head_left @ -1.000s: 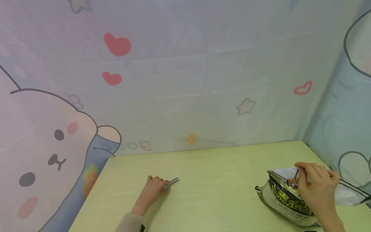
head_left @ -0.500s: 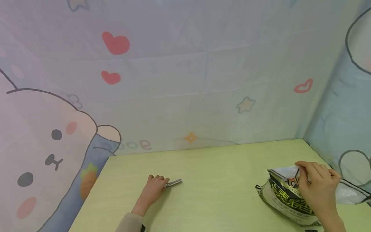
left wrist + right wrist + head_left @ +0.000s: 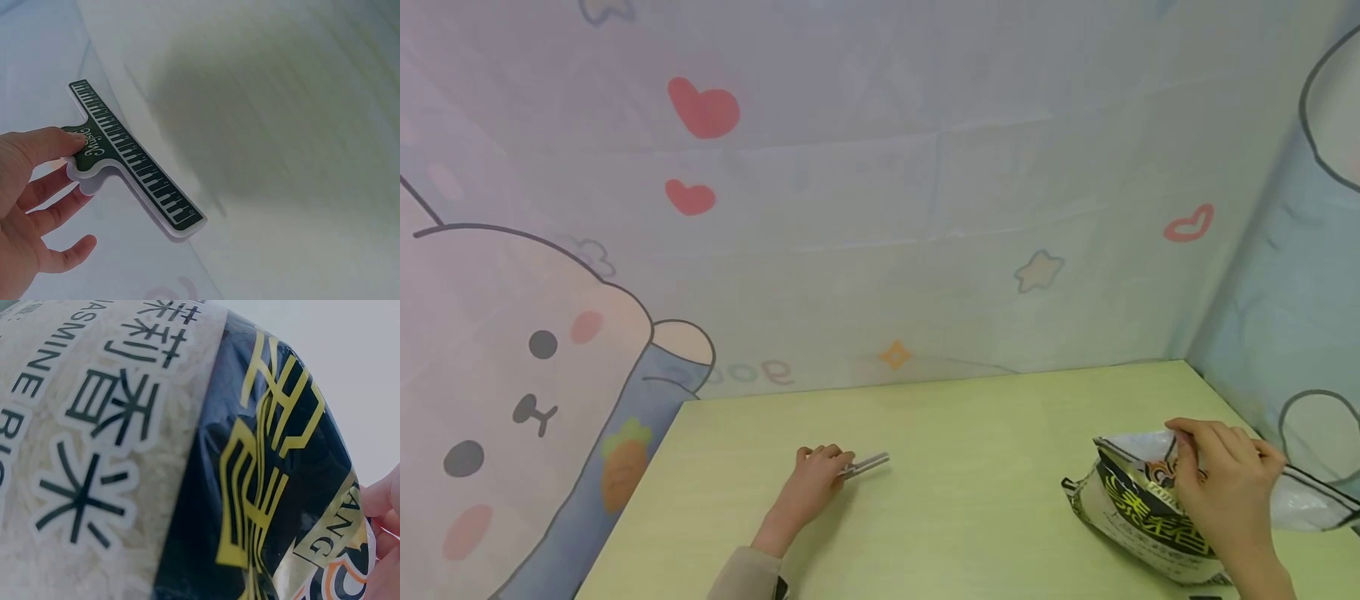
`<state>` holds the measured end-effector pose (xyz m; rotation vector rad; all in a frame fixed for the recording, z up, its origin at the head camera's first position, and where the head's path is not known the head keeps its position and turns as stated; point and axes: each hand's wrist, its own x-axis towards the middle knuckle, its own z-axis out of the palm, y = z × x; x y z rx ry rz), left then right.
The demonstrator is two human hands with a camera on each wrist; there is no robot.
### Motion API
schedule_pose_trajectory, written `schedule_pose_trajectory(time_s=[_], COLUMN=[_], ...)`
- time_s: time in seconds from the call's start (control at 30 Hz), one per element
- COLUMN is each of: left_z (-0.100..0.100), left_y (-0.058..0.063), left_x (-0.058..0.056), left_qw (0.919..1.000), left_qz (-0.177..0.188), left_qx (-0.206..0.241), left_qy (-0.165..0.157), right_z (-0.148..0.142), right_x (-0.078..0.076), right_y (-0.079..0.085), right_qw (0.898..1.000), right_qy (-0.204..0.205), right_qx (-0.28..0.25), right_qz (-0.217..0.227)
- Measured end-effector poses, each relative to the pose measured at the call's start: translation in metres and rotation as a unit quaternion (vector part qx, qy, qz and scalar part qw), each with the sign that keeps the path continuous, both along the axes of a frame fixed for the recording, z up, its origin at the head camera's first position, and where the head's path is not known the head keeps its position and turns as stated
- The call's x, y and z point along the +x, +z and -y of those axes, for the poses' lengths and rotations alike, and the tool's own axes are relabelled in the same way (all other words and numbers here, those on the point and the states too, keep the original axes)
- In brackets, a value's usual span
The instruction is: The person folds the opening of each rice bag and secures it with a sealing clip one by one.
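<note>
My left hand [image 3: 811, 483] holds a sheet-music clip [image 3: 868, 464] over the left half of the table. In the left wrist view the clip [image 3: 139, 153] is dark green with a white piano-key pattern and the word "Music"; my thumb presses on its tab and the other fingers lie behind. At the right, my right hand [image 3: 1228, 479] pinches the upper part of a bag of jasmine rice [image 3: 1150, 521]. The bag [image 3: 94, 450] fills most of the right wrist view, its clear plastic showing the grains, with fingers [image 3: 382, 497] at its top edge.
The pale green table [image 3: 955, 500] ends at a printed cloth backdrop [image 3: 865, 208] behind it, with another cloth wall [image 3: 1300, 333] close to the right of the bag. The bag's flattened top [image 3: 1303, 504] stretches toward the right table edge.
My left hand has moved a little to the right and away from me with the clip, more of which now shows. My right hand and the rice bag stay nearly in place.
</note>
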<state>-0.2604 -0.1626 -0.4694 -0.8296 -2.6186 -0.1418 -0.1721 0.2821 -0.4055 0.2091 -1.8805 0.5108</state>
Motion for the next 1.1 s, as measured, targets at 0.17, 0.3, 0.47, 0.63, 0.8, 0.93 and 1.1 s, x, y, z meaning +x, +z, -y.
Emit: schedule_pose_trajectory(time_s=[0.17, 0.3, 0.47, 0.63, 0.8, 0.93, 1.1], left_z=[-0.008, -0.016, -0.028, -0.038, -0.048, -0.057, -0.070], left_y=[0.004, 0.007, 0.015, 0.016, 0.013, 0.013, 0.014], left_x=[0.002, 0.003, 0.007, 0.010, 0.011, 0.012, 0.014], left_qw=[0.9988, 0.9975, 0.9966, 0.9967, 0.9955, 0.9935, 0.9918], left_qz=[0.015, 0.012, 0.007, -0.005, -0.021, -0.034, -0.045], left_qx=[0.038, 0.053, 0.062, 0.058, 0.067, 0.080, 0.090], left_qy=[-0.026, -0.045, -0.054, -0.057, -0.064, -0.073, -0.079], right_z=[0.000, 0.000, -0.001, -0.001, -0.001, -0.001, -0.001], right_x=[0.001, 0.002, 0.004, 0.005, 0.006, 0.005, 0.005], right_y=[0.000, 0.001, 0.003, 0.003, 0.002, 0.002, 0.002], right_qw=[1.000, 1.000, 0.999, 0.999, 0.999, 0.999, 0.999], right_qy=[-0.001, -0.002, -0.005, -0.010, -0.013, -0.013, -0.013], right_qx=[-0.001, 0.006, 0.016, 0.019, 0.020, 0.017, 0.019], right_qz=[0.001, 0.012, 0.033, 0.040, 0.046, 0.044, 0.047])
